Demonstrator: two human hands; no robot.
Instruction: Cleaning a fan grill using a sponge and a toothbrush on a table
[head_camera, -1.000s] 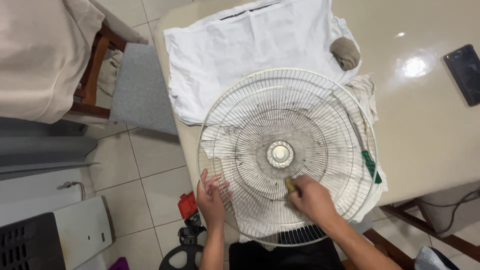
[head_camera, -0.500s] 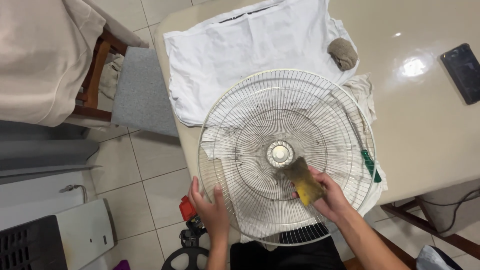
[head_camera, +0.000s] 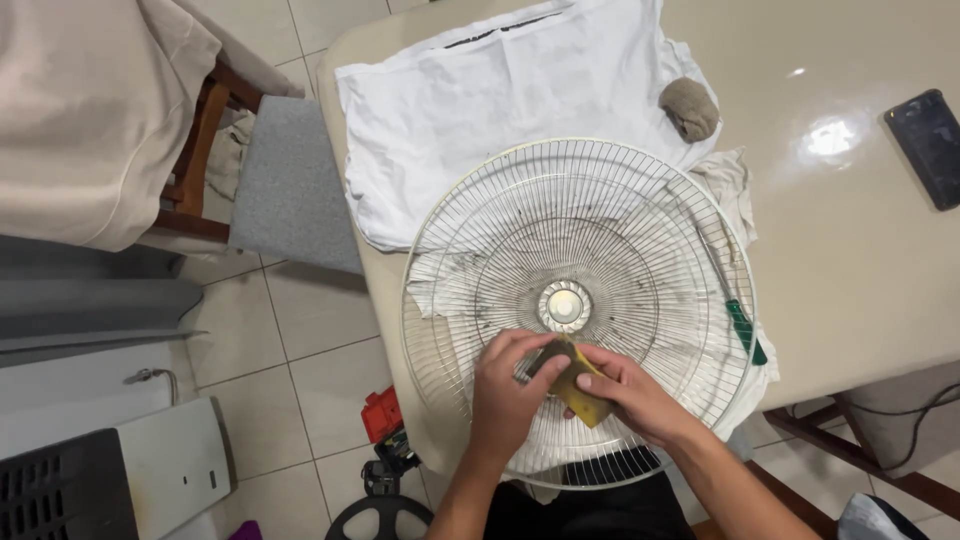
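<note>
A round white wire fan grille (head_camera: 600, 230) lies flat on a white cloth (head_camera: 480, 110) on the beige table (head_camera: 860, 260). My right hand (head_camera: 640, 398) grips a yellow sponge (head_camera: 578, 385) and presses it on the grille just below the hub (head_camera: 565, 305). My left hand (head_camera: 508, 392) rests on the wires next to it, fingertips touching the sponge's dark end. Dark dirt speckles the cloth under the grille.
A grey-brown rag ball (head_camera: 689, 107) and a dark phone (head_camera: 925, 145) lie on the table. A green-handled tool (head_camera: 745, 330) sits at the grille's right rim. A cushioned wooden chair (head_camera: 270, 180) stands left. On the tiled floor are a red tool (head_camera: 380, 412) and a white appliance (head_camera: 160, 470).
My left hand left the grille's lower left rim and came in beside the sponge. My right hand slid the sponge left, nearer below the hub.
</note>
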